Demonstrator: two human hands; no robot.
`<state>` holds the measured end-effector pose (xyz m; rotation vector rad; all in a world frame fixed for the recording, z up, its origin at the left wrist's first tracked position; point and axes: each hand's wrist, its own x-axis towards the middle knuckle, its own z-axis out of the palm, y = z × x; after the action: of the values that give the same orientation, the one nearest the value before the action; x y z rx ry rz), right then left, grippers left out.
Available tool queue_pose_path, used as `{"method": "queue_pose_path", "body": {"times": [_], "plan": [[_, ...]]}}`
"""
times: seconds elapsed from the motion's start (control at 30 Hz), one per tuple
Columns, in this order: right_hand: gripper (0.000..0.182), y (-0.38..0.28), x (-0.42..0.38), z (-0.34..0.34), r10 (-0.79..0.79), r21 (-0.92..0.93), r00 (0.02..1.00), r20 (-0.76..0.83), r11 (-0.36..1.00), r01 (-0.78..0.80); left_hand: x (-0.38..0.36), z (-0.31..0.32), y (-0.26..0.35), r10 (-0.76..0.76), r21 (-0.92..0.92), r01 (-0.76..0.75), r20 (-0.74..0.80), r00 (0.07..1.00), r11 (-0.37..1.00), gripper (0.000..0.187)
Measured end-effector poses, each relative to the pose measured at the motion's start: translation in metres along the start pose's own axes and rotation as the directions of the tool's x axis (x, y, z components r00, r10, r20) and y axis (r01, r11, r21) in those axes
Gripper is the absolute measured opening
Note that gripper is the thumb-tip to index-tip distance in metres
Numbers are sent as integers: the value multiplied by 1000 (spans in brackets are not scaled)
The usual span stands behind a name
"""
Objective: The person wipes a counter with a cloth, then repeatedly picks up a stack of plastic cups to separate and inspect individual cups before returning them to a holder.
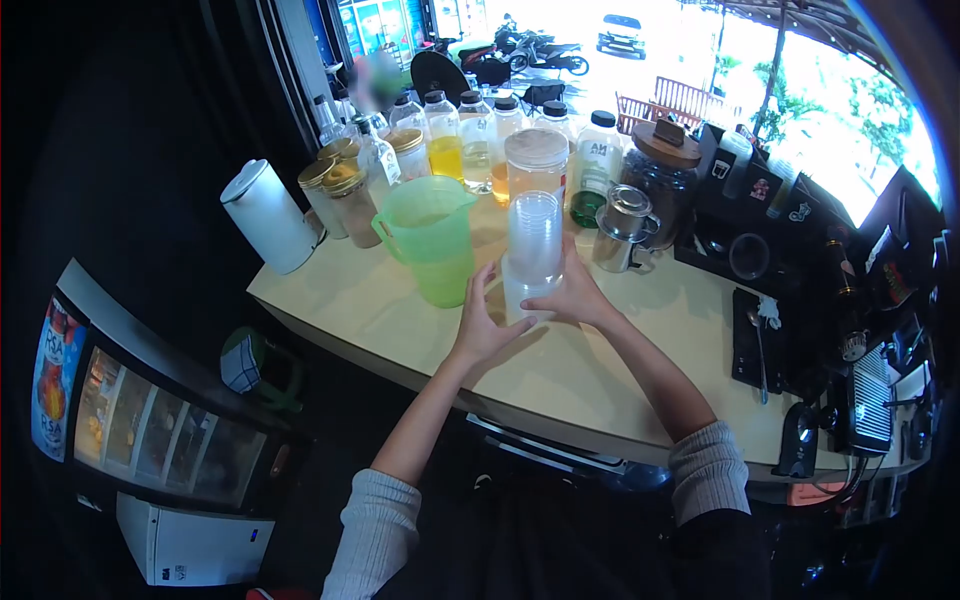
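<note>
A stack of clear plastic cups (535,240) stands near the middle of the counter, in front of a lidded clear tub (537,160). My right hand (578,290) is wrapped round the stack's right side, thumb across its front low down and the other fingers partly hidden behind. On the other side, my left hand (484,322) has its fingers apart and curved, with the thumb reaching toward the base of the stack. Just left of the stack is a green translucent pitcher (428,240), close behind my left fingers.
Several bottles (445,145) with dark caps line the counter's back, beside gold-lidded jars (350,195). A metal drip coffee maker (622,225) and a wood-lidded jar (662,180) stand right. A spoon (758,350) lies on a black tray. A display fridge (150,420) stands lower left.
</note>
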<state>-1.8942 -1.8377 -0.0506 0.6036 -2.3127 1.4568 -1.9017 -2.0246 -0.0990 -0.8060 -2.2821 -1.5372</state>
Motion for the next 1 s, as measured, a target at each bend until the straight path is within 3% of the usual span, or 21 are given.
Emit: {"method": "queue_pose_path", "body": {"times": [0.13,0.23,0.43,0.57,0.67,0.73,0.87,0.93,1.0], "plan": [[99,-15,-4,1,114,-30,993,28,993,-113,12,5,-2,-26,-65,32,96,995,997,107],[91,-14,-7,5,117,2,993,10,993,-117,18,9,-1,35,-149,-24,73,997,988,111],[89,-22,-9,14,165,29,986,-21,986,-164,21,1,6,16,-209,10,120,993,978,110],[90,-42,2,11,148,83,987,-64,986,-143,20,2,-3,-17,-241,54,153,988,969,109],[91,-57,20,0,39,107,991,-131,994,-25,20,3,-4,-4,-225,36,140,990,974,107],[91,-74,29,-10,90,219,984,-155,974,-54,19,2,1,65,-113,-62,28,997,992,107],[91,-81,29,-37,81,207,986,-144,977,-50,17,-17,45,181,18,-181,-142,973,983,95],[91,-83,16,-48,31,214,982,-185,977,10,19,-18,58,381,90,-371,-286,879,924,78],[91,-81,0,-64,-13,214,974,-225,975,62,23,-13,76,472,53,-476,-264,841,878,72]]}}
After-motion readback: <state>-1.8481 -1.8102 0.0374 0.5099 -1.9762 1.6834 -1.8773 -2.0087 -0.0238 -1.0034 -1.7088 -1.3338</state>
